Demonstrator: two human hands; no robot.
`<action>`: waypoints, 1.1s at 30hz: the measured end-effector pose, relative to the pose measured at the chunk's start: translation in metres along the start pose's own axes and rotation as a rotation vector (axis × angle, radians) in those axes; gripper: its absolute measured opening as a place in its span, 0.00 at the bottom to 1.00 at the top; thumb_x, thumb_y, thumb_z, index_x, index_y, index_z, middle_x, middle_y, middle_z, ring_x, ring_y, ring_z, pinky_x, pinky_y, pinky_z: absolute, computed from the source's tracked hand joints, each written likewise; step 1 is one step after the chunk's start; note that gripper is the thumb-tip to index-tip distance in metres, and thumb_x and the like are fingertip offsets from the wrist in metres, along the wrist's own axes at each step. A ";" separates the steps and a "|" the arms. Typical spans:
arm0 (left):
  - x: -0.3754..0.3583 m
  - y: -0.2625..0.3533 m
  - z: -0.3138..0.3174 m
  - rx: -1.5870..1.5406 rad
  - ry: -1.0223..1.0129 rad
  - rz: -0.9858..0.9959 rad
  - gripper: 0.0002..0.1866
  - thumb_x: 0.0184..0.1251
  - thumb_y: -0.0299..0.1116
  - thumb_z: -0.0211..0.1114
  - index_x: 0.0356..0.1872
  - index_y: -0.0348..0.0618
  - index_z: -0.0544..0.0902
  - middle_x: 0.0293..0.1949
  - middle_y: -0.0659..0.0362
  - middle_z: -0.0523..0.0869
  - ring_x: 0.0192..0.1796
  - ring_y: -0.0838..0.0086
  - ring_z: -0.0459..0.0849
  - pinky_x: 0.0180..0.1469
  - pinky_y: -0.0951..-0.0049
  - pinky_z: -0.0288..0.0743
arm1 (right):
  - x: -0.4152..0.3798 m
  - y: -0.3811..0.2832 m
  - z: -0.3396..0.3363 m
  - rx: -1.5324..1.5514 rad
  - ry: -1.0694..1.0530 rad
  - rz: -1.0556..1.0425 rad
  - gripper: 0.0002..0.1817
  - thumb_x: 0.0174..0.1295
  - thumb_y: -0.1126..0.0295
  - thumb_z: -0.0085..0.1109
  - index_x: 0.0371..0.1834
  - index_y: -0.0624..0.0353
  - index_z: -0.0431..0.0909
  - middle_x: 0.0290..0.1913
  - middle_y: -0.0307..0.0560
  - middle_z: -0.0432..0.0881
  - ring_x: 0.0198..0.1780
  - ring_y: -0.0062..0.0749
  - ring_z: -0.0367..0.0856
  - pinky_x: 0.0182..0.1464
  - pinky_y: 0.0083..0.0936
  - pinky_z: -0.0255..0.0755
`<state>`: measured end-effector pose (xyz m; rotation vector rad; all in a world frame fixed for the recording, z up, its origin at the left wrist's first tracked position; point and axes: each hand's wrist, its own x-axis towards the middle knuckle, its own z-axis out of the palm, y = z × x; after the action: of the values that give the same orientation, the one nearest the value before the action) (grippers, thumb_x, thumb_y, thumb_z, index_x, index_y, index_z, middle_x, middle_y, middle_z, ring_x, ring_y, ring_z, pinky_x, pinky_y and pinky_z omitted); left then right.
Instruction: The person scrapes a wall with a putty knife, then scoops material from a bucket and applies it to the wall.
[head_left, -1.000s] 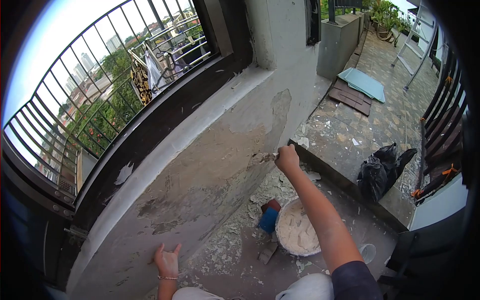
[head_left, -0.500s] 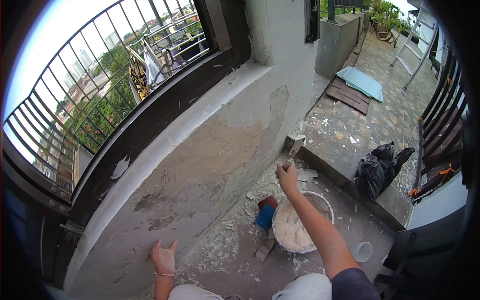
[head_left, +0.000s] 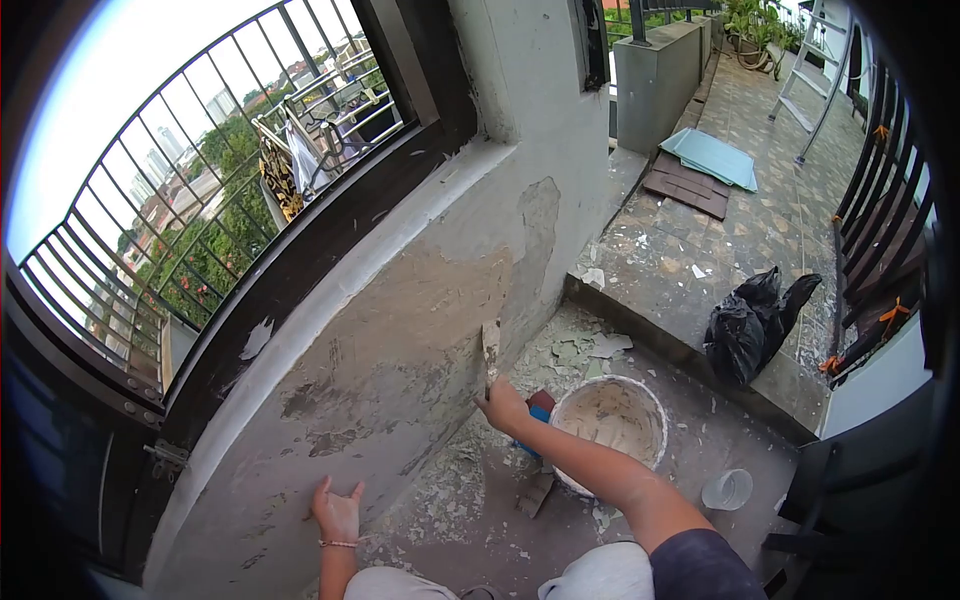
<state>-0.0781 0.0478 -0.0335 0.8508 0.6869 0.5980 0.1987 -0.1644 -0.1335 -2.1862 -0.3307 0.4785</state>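
My right hand [head_left: 503, 407] grips the handle of a putty knife [head_left: 491, 347], its blade up against the low wall [head_left: 400, 310]. Bare, brownish plaster with rough chipped patches shows on that part of the wall. Lower down, my left hand [head_left: 337, 509] rests by the wall's face, fingers apart and nothing in them. A bucket [head_left: 663, 420] of pale filler stands below my right forearm. Beside it, partly hidden by my hand and arm, lie a blue and red block [head_left: 538, 405] and a small flat piece [head_left: 535, 494].
Flakes of old paint [head_left: 430, 500] litter the floor along the wall. A clear plastic cup [head_left: 727, 489] stands right of the bucket. On the raised step are a black plastic bag [head_left: 755, 325] and light blue sheets [head_left: 710, 158]; a ladder [head_left: 815, 80] stands farther back.
My right hand has moved left with the putty knife, from near the step corner to the wall. My left hand stays beside the wall. The view has shifted slightly.
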 end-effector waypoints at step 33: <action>0.004 -0.002 -0.007 0.036 -0.021 -0.004 0.28 0.63 0.41 0.57 0.62 0.45 0.60 0.64 0.56 0.62 0.67 0.60 0.59 0.67 0.44 0.46 | -0.012 -0.032 -0.034 0.115 0.353 -0.357 0.21 0.61 0.64 0.56 0.47 0.69 0.61 0.36 0.69 0.76 0.43 0.65 0.75 0.45 0.50 0.69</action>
<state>-0.0801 0.0529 -0.0392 0.8877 0.6823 0.5735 0.2010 -0.1731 -0.0864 -1.9952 -0.4725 -0.0842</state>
